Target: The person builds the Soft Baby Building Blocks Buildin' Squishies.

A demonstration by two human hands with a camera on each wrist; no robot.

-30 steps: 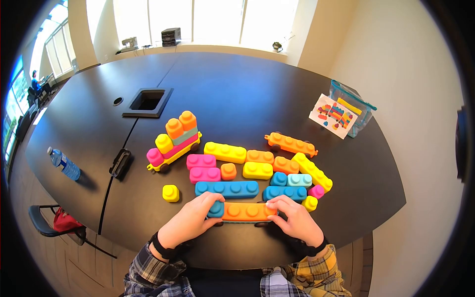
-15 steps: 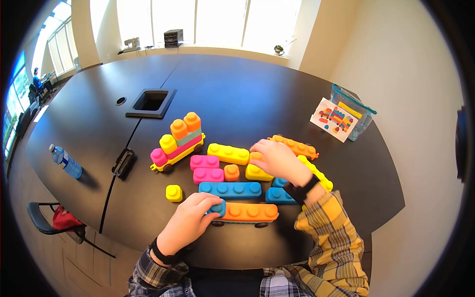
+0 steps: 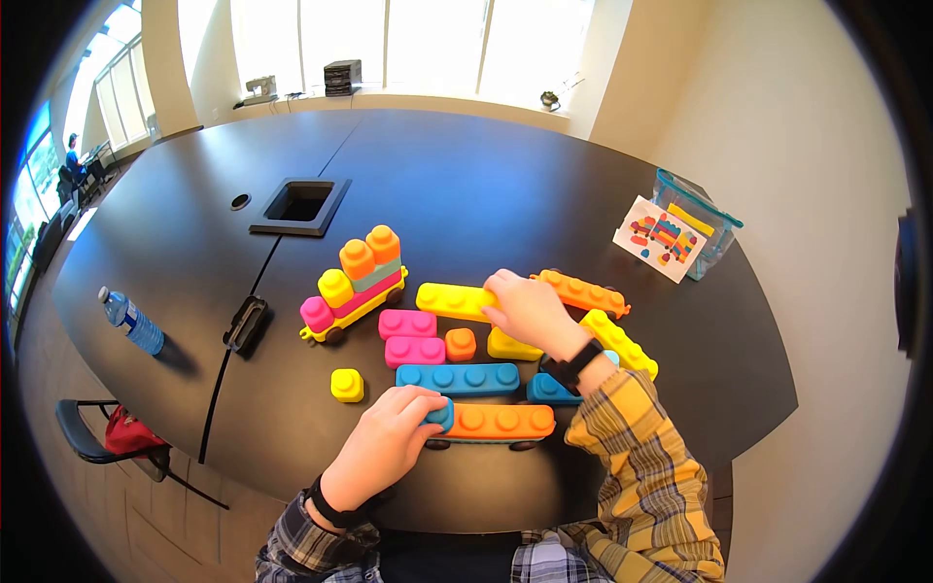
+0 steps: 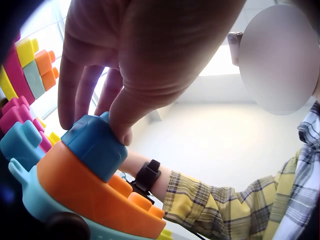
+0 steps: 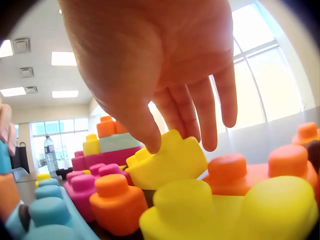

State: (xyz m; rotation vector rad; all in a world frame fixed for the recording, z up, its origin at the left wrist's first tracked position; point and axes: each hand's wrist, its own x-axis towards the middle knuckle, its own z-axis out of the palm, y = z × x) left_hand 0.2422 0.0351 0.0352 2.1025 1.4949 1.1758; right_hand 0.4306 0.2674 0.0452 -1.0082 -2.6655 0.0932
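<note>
A small blue block sits on the left end of a long orange block, which lies on a light-blue wheeled base. My left hand pinches the blue block between thumb and fingers. Farther back, my right hand has its thumb and fingers at the right end of a long yellow block, pinching it. That hand covers most of the orange block behind the shorter yellow block.
A loaded yellow wagon stands back left. Pink blocks, a long blue block and an orange wagon lie around the hands. Farther out are a bottle, a picture card and a clear bag.
My right hand has left the right end of the long orange block, reached away over the blocks, and moved to the long yellow block. My left hand remains on the small blue block.
</note>
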